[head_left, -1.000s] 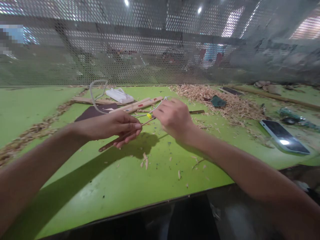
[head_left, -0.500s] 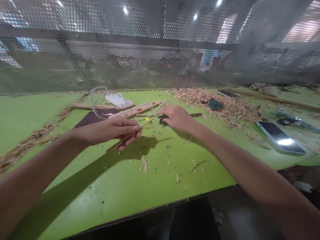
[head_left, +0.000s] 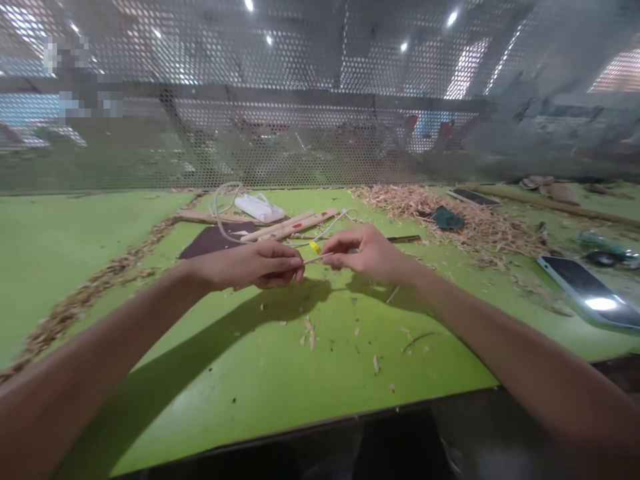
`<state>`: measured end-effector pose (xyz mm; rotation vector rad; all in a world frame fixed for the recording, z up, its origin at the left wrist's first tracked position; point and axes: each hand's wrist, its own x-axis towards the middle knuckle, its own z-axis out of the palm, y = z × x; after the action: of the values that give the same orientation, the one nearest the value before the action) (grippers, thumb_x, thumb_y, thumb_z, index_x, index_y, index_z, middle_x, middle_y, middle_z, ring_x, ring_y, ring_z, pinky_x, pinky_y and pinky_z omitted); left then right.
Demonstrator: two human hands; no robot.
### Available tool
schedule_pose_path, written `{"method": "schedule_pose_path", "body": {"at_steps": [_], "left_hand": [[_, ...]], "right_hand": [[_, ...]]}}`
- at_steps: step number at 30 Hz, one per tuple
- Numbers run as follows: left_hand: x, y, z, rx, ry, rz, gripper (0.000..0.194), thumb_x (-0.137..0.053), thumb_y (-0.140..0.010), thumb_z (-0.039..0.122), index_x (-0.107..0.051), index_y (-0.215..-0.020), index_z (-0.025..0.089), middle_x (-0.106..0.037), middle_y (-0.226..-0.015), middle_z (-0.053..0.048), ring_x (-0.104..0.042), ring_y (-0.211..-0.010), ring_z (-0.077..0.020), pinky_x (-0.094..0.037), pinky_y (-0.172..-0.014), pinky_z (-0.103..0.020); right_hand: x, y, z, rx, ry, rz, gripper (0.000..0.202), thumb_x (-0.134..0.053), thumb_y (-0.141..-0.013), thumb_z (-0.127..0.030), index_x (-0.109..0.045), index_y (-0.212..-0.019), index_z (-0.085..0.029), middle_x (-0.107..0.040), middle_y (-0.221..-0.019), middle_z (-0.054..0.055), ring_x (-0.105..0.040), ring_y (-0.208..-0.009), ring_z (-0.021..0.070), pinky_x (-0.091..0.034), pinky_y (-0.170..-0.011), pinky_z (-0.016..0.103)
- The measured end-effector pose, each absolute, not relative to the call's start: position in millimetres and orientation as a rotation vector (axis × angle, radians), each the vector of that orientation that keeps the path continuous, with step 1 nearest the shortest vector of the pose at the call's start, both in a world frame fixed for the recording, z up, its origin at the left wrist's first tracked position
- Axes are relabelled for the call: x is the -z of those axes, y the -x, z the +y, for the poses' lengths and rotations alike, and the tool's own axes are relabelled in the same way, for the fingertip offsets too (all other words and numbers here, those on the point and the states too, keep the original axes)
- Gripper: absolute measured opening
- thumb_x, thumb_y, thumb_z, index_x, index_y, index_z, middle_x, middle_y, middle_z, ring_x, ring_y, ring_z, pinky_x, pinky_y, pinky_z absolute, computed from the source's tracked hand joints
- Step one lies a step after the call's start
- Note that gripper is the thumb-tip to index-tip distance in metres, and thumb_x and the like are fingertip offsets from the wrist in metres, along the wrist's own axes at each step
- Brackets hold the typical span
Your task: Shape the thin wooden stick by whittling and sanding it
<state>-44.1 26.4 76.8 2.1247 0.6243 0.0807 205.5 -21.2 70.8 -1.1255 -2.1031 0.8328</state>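
Note:
My left hand (head_left: 267, 264) is closed around a thin wooden stick (head_left: 314, 259), low over the green table (head_left: 280, 387). The stick's pale end pokes out past the thumb to the right; its rear part is hidden by the hand. My right hand (head_left: 370, 255) pinches that tip between thumb and fingers. Whether anything else is in this pinch is hidden. Just behind the stick is a small yellow piece (head_left: 315, 247) by a white cable (head_left: 323, 235). Farther back lie pale wooden strips (head_left: 300, 225) with red marks and a dark brown sheet (head_left: 207, 241).
A white box-like device (head_left: 260, 208) lies behind the strips. Wood shavings (head_left: 400, 200) are heaped at the back right, with a dark green scrap (head_left: 447, 219) on them. A phone (head_left: 585, 287) lies at right. A perforated screen (head_left: 310, 133) stands behind the table.
My right hand has moved left and nearer to me, from a dark scrap it held or touched to the stick's tip. My left fingers have closed further around the stick. The view has shifted slightly.

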Motion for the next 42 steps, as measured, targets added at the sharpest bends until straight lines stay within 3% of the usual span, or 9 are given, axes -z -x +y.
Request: {"method": "schedule_pose_path", "body": {"at_steps": [4,7,13,17,24,32,37,42], "left_hand": [[-72,44,28,-0.097,-2.041,0.674,0.036,-0.039,-0.106,0.042,-0.061,-0.09,0.019,-0.04,-0.06,0.003,-0.035,-0.048,-0.0108,-0.03,-0.045,-0.023],[-65,44,32,-0.139,-1.984,0.685,0.036,-0.046,-0.105,0.047,-0.062,-0.09,0.018,-0.04,-0.06,0.003,-0.035,-0.05,-0.0104,-0.03,-0.047,-0.022],[-57,44,38,-0.27,-2.052,0.802,0.037,-0.048,-0.104,0.048,-0.062,-0.088,0.018,-0.044,-0.062,0.002,-0.04,-0.054,-0.0119,-0.033,-0.052,-0.024],[-57,40,35,-0.263,-2.058,0.802,0.035,-0.047,-0.103,0.046,-0.062,-0.089,0.017,-0.049,-0.062,0.001,-0.042,-0.054,-0.0121,-0.034,-0.053,-0.024],[-56,38,37,-0.297,-2.263,0.854,0.031,-0.052,-0.101,0.043,-0.059,-0.084,0.018,-0.061,-0.072,-0.002,-0.048,-0.06,-0.0127,-0.037,-0.057,-0.024],[-44,59,68,-0.632,-2.006,0.897,0.037,-0.061,-0.098,0.052,-0.066,-0.09,0.017,-0.062,-0.069,-0.001,-0.043,-0.05,-0.0087,-0.031,-0.048,-0.022],[-45,59,71,-0.949,-1.744,0.948,0.041,-0.073,-0.09,0.057,-0.067,-0.087,0.016,-0.06,-0.066,0.0,-0.045,-0.048,-0.0068,-0.03,-0.044,-0.019],[-51,50,62,-1.071,-1.612,0.822,0.043,-0.079,-0.085,0.059,-0.071,-0.089,0.016,-0.068,-0.075,-0.003,-0.05,-0.05,-0.0068,-0.034,-0.043,-0.019]], "right_hand": [[-65,-205,-20,-0.783,1.077,-2.132,0.022,-0.076,-0.093,-0.037,-0.078,-0.089,-0.015,-0.072,-0.075,0.004,-0.058,-0.064,0.0124,-0.045,-0.062,0.027],[-58,-217,-8,-0.931,1.055,-2.06,0.03,-0.076,-0.093,-0.044,-0.077,-0.086,-0.016,-0.071,-0.071,0.003,-0.06,-0.062,0.0128,-0.047,-0.06,0.027],[-53,-239,17,-0.881,1.208,-1.705,0.024,-0.073,-0.095,-0.035,-0.072,-0.079,-0.017,-0.068,-0.068,0.002,-0.058,-0.055,0.0103,-0.048,-0.056,0.025],[-52,-224,8,-0.974,1.14,-1.886,0.023,-0.072,-0.096,-0.04,-0.076,-0.091,-0.018,-0.071,-0.073,0.002,-0.06,-0.057,0.0108,-0.046,-0.052,0.024],[-49,-229,6,-1.011,1.1,-1.925,0.025,-0.079,-0.09,-0.042,-0.077,-0.086,-0.017,-0.071,-0.072,0.002,-0.061,-0.059,0.0119,-0.048,-0.055,0.026],[-39,-254,24,-0.923,1.295,-1.778,0.036,-0.076,-0.091,-0.053,-0.081,-0.091,-0.018,-0.071,-0.067,0.005,-0.056,-0.053,0.0118,-0.042,-0.049,0.026],[-37,-252,20,-0.89,1.35,-1.894,0.035,-0.072,-0.095,-0.05,-0.08,-0.084,-0.017,-0.068,-0.066,0.006,-0.053,-0.053,0.0121,-0.041,-0.05,0.026],[-36,-244,14,-0.94,1.398,-2.03,0.035,-0.069,-0.095,-0.048,-0.076,-0.08,-0.016,-0.065,-0.063,0.003,-0.051,-0.051,0.0114,-0.041,-0.053,0.027]]}}
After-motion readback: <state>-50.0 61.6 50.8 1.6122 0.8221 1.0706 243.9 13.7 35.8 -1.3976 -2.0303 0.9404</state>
